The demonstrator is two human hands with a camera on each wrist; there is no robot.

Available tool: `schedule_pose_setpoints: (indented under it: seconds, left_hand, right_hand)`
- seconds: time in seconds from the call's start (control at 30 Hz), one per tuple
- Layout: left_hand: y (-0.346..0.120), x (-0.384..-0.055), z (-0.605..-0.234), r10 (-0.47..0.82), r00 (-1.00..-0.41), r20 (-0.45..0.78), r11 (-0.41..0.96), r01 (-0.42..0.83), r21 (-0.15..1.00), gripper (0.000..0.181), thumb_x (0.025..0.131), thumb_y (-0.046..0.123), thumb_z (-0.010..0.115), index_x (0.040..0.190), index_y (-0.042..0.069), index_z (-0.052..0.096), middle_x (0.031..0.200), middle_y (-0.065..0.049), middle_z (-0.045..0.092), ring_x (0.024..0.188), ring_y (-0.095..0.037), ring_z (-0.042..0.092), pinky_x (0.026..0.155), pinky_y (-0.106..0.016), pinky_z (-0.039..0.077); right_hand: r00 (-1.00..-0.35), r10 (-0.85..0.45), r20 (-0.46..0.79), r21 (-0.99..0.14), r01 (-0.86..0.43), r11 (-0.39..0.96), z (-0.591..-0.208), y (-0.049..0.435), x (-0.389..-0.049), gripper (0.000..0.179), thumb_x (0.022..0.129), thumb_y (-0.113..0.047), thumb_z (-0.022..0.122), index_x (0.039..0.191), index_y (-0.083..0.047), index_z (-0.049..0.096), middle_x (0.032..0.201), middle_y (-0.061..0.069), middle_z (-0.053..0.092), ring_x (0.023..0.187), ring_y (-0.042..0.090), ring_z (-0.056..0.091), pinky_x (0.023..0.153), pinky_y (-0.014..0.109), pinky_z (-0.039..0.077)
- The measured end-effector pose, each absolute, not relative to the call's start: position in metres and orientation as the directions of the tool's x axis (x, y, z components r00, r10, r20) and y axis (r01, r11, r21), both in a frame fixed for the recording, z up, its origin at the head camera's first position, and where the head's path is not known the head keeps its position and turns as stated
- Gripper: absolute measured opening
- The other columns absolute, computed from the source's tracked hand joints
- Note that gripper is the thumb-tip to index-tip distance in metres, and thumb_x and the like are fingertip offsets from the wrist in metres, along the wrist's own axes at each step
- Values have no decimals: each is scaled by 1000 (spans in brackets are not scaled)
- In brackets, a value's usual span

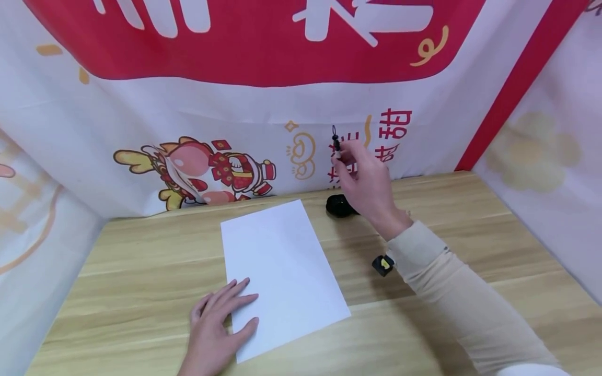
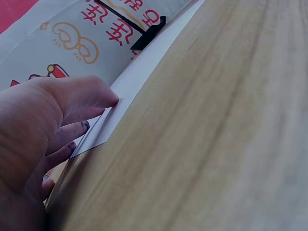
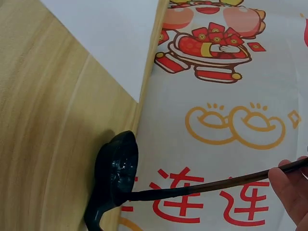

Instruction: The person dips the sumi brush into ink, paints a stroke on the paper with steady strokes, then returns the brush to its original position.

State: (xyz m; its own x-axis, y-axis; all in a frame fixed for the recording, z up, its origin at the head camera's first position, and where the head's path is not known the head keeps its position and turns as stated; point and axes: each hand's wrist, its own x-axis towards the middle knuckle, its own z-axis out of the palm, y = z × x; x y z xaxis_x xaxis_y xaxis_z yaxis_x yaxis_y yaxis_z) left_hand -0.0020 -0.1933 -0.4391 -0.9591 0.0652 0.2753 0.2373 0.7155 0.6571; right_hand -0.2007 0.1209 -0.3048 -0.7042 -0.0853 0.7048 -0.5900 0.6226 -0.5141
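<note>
A sheet of white paper lies on the wooden table. My left hand rests on its lower left edge with fingers spread; in the left wrist view dark smudges mark some fingers. Between thumb and fingers, my right hand pinches a calligraphy brush by the upper part of its handle, a loop on top. The right wrist view has the brush slanting down to a glossy black inkstone, its dark end at the dish. My hand partly hides the inkstone in the head view.
Below my right forearm lies a small black object with a yellow patch. A printed cloth with red and orange figures hangs along the table's back edge, with more cloth at both sides. Bare wooden table extends left of the paper.
</note>
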Motion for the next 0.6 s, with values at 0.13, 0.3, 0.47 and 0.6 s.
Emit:
schedule_pose_setpoints:
  seconds: [0.13,0.3,0.47,0.6]
  left_hand:
    - [-194,-1,-439,61,-962,267,714,229,661,47,81,19,93,122,36,78,153,9,65,145,-25,52,117,-56,18]
    - [-195,-1,-438,56,-962,266,714,224,664,47,81,19,93,122,36,78,153,8,66,145,-24,51,117,-55,17]
    - [-194,-3,-439,64,-960,272,713,235,661,47,81,19,93,122,36,78,153,9,65,146,-23,51,117,-52,16]
    - [-194,-2,-439,65,-962,264,715,230,661,47,81,20,93,122,36,78,154,9,65,146,-24,51,117,-52,16]
  right_hand:
    - [-680,-82,728,-521,-627,579,-307,119,-201,23,103,-11,72,122,0,67,102,13,78,93,24,75,70,35,60]
    - [-670,-69,739,-528,-639,559,-304,118,-202,20,104,-13,72,119,-1,66,104,14,78,95,24,76,70,36,63]
    - [-693,-53,719,-535,-601,593,-304,123,-202,19,105,-11,70,121,-1,66,106,13,76,97,24,75,73,38,64]
    - [-677,-29,736,-527,-599,602,-303,127,-201,20,105,-10,69,122,0,65,104,14,77,97,24,76,72,29,61]
